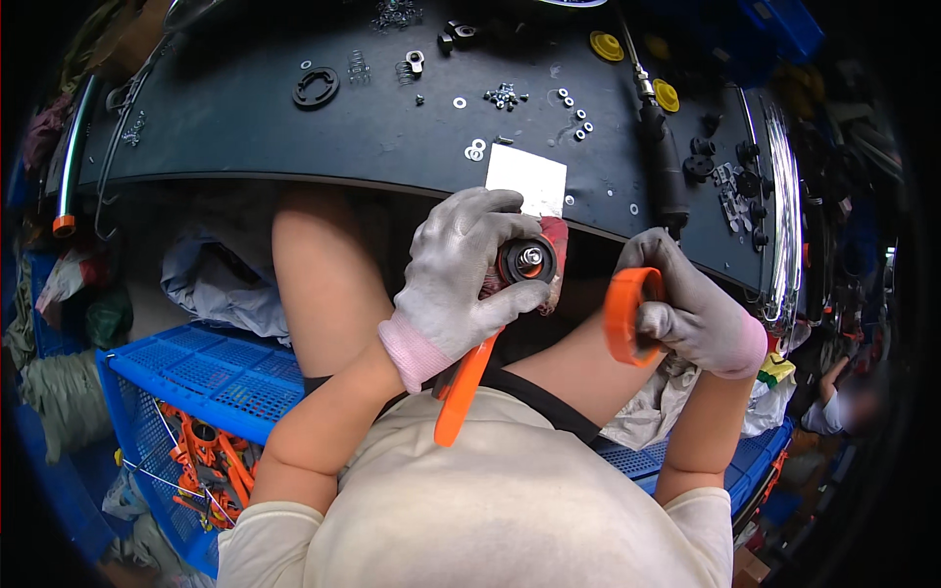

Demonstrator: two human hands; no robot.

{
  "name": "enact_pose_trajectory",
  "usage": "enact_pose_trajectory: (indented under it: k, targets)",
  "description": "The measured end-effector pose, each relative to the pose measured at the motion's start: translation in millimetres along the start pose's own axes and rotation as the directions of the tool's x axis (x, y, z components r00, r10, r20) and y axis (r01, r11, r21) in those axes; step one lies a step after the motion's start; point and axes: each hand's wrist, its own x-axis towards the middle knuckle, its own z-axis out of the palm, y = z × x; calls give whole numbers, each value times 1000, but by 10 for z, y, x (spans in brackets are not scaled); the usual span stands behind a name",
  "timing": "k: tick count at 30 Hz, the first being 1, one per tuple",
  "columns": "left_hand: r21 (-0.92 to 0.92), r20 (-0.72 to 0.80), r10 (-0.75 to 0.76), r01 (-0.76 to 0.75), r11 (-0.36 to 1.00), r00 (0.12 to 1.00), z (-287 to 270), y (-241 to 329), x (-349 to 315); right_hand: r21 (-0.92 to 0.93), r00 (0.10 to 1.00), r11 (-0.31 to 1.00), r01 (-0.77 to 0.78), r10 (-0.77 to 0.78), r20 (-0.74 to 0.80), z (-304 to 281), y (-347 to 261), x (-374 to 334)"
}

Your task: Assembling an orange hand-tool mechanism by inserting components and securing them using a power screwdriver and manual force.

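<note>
My left hand (456, 274), in a grey glove with a pink cuff, is closed round a tool part with a black round head (528, 260) and a metal stud at its centre. Its long orange handle (464, 394) slants down toward my shirt. A reddish cloth-like piece (555, 235) shows behind the head. Off to the right, my gloved right hand (691, 309) grips an orange ring (621, 316) by its right side, thumb inside it. The ring is tilted and apart from the tool part. A white card (529, 176) lies on the dark table's edge, just beyond my left hand.
The dark table (245, 137) carries a black slotted disc (316, 88), springs (360, 68), screws (504, 96) and washers (475, 151). A black power driver (665, 162) hangs at right, near long metal rods (784, 206). Orange parts (206, 456) fill a blue crate (191, 377) at lower left.
</note>
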Motion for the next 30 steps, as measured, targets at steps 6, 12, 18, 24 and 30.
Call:
enact_pose_trajectory:
  k: [6,12,18,24,30]
  targets:
    - [35,32,49,-50,998,998,-19,-27,29,195,978,978,80,-39,-206,325,-218,331]
    - [-123,-87,-8,-3,992,996,-9,35,-8,-413,905,911,-19,-160,-394,502,-125,573]
    - [-73,-57,90,-94,993,994,25,20,72,-527,884,844,-101,-166,-437,589,-82,607]
    - [24,-135,94,-92,995,986,82,32,119,-258,876,966,14,-136,-463,559,90,446]
    - [92,-109,170,-160,983,979,131,99,197,-40,724,965,258,-220,-654,650,307,292]
